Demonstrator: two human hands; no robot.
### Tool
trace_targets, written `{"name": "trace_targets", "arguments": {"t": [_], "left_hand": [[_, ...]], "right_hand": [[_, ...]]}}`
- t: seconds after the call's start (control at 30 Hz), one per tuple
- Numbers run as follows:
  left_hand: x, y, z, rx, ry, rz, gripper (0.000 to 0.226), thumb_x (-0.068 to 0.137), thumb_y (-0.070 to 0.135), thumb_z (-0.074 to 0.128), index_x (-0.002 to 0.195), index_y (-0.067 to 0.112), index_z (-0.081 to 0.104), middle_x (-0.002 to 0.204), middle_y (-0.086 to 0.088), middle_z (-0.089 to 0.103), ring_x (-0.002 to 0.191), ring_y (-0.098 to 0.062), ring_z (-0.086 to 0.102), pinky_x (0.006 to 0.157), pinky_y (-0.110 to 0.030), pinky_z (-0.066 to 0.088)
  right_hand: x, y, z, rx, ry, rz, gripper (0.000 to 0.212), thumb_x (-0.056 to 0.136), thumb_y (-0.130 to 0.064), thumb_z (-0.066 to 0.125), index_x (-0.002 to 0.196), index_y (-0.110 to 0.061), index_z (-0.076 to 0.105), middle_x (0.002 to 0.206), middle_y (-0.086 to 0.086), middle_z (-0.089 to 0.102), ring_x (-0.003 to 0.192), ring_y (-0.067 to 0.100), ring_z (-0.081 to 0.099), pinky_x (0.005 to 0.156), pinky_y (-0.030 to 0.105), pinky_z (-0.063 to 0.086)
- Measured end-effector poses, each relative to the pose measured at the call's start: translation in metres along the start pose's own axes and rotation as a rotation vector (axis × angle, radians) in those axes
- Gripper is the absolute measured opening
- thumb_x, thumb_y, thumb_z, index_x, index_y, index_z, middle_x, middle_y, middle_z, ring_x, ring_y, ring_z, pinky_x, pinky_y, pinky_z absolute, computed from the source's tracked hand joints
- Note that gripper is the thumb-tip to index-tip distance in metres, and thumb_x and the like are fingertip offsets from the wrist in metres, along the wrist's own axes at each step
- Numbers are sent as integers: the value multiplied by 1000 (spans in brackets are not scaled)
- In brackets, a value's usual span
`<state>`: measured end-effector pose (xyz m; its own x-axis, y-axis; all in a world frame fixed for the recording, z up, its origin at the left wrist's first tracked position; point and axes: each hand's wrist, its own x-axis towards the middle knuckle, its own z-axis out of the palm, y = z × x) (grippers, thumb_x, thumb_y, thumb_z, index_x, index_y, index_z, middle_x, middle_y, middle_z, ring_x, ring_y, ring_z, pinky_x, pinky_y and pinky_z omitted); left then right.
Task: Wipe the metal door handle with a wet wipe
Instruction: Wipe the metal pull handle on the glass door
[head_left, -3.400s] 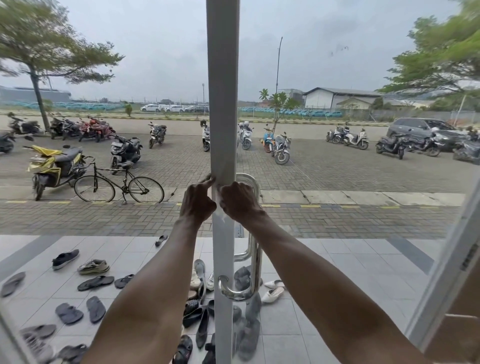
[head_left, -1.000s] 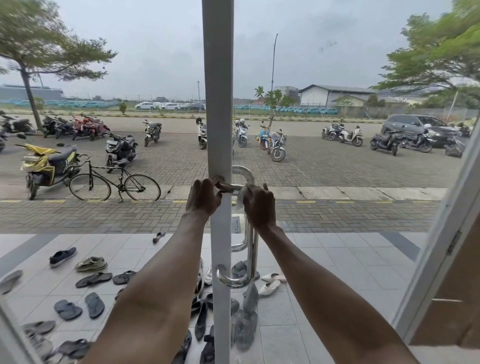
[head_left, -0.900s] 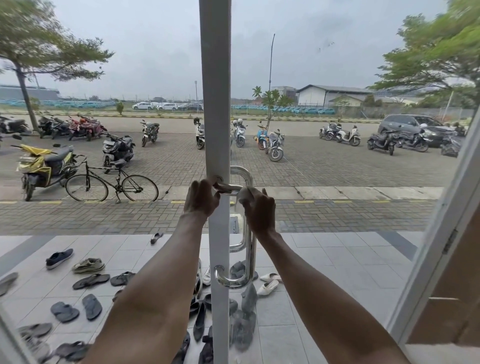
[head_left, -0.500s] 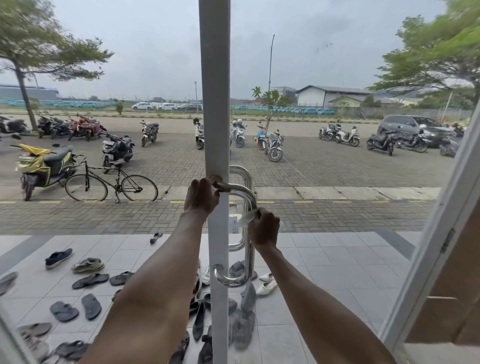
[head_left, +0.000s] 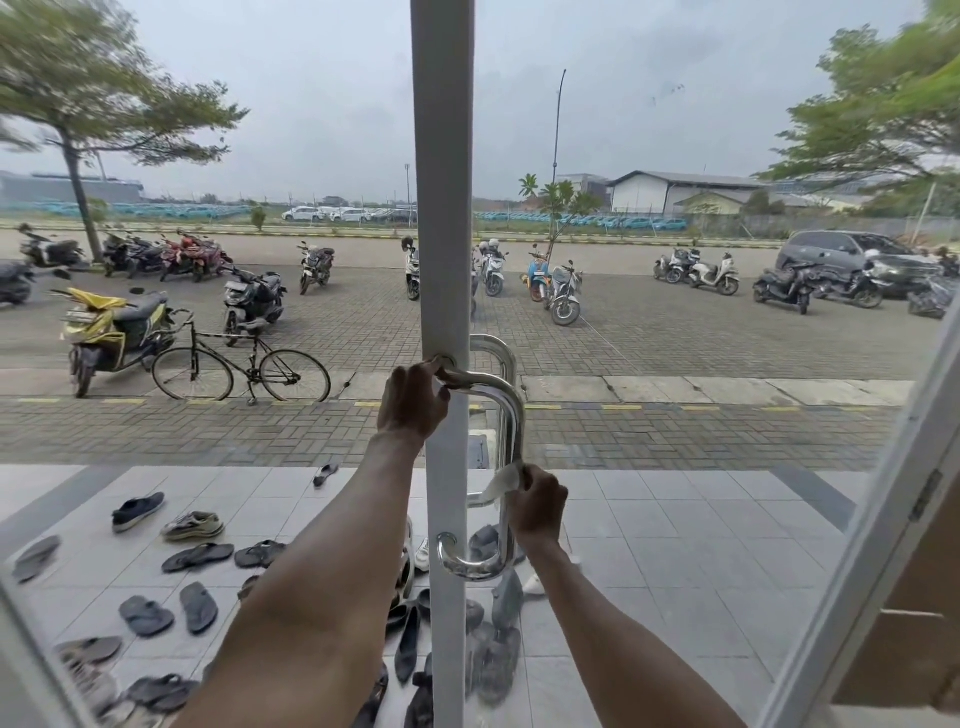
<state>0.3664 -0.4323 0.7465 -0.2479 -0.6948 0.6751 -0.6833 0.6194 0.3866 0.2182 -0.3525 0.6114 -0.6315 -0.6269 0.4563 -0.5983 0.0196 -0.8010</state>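
Right hand (head_left: 537, 506) closed around a white wet wipe (head_left: 503, 480) pressed to the vertical bar of the polished metal door handle (head_left: 511, 426), left hand (head_left: 413, 400) gripping the white door frame (head_left: 441, 208) above, fingertips seemingly touching the handle's top mount.

Both bare forearms reach forward from the near edge. The left hand (head_left: 413, 402) is raised higher and farther, wrist bent, its fingers curled closed in a grip. The right hand (head_left: 537, 503) sits lower and to the right, knuckles up, fingers pinched together.
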Motion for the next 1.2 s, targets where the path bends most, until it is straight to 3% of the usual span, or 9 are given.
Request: {"name": "trace_targets", "arguments": {"t": [0.13, 0.27, 0.37, 0.47, 0.63, 0.73, 0.87, 1.0, 1.2], "left_hand": [[1, -1, 1, 12, 4, -8, 40, 80, 13, 69, 119, 23, 69, 108, -9, 75, 103, -35, 68, 87, -36, 54], [1, -2, 2, 30, 22, 10, 39, 80, 13, 68, 117, 23, 69, 105, -9, 75, 100, -36, 69, 83, -36, 53], [0, -2, 4, 37, 28, 21, 38, 80, 13, 67, 117, 24, 68, 105, -7, 76, 99, -34, 69, 82, -35, 53], [0, -2, 5, 25, 38, 28, 37, 79, 12, 68, 115, 23, 68, 102, -8, 76, 97, -34, 69, 79, -35, 54], [1, -4, 5, 32, 40, 38, 38, 81, 12, 67, 118, 20, 68, 105, -12, 75, 98, -36, 69, 80, -37, 54], [1, -5, 6, 35, 41, 37, 38, 80, 11, 67, 117, 21, 69, 103, -12, 75, 97, -37, 69, 79, -37, 54], [0, -6, 9, 15, 60, 38, 37, 80, 10, 67, 117, 17, 69, 108, -13, 74, 98, -38, 69, 81, -38, 55], [-5, -6, 16, -23, 111, 29, 36, 81, 10, 65, 117, 15, 67, 117, -9, 72, 103, -34, 69, 88, -36, 54], [-7, -12, 26, -91, 174, 52, 37, 82, 10, 65, 118, 12, 67, 120, -9, 71, 104, -30, 70, 90, -35, 54]], "right_hand": [[12, -17, -9, -15, 22, -74, 22, 84, 5, 59, 83, -9, 76, 82, 8, 77, 73, 22, 72, 65, 27, 55], [37, -50, -18, 52, 197, -195, 19, 91, -11, 62, 75, -7, 70, 66, 7, 71, 53, 15, 59, 50, 24, 39], [36, -49, -16, 85, 225, -221, 17, 94, -14, 63, 81, -7, 72, 70, 6, 73, 57, 16, 65, 50, 23, 42], [17, -23, -6, 32, 188, -168, 14, 92, -11, 64, 87, -4, 75, 77, 11, 76, 65, 26, 70, 51, 14, 35], [-17, 16, 7, -94, -63, 37, 25, 83, 5, 53, 94, -4, 74, 91, 17, 75, 86, 36, 70, 73, 36, 54], [-10, 12, 3, -118, -102, 49, 25, 83, 5, 52, 89, -5, 74, 93, 17, 75, 90, 34, 70, 76, 37, 57], [11, -16, -9, -47, -9, -73, 24, 82, 7, 55, 86, -6, 73, 84, 10, 76, 76, 25, 71, 63, 30, 55], [34, -42, -16, 24, 164, -173, 19, 93, -9, 59, 77, -7, 71, 70, 7, 73, 57, 19, 65, 51, 28, 43], [15, -14, -2, 51, 126, -131, 16, 92, -7, 59, 88, -10, 74, 78, 5, 76, 67, 21, 70, 60, 28, 53]]}}
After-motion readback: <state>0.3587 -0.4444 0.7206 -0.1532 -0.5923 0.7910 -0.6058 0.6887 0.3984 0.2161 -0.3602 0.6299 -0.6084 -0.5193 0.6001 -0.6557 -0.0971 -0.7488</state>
